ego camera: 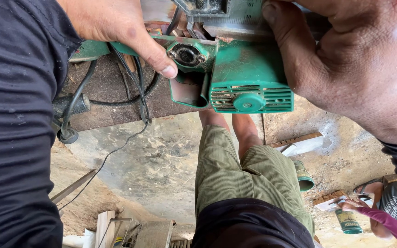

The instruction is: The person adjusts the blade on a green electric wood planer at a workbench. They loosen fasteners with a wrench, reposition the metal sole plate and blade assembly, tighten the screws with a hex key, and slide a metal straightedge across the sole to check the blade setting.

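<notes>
Both hands grip a green power tool (249, 78) with a ribbed plastic vent: the left hand (116, 27) closes on its metal side, the right hand (345, 59) wraps its top. Black cables (136, 87) coil just below the left hand on a rusty surface (111, 110).
</notes>
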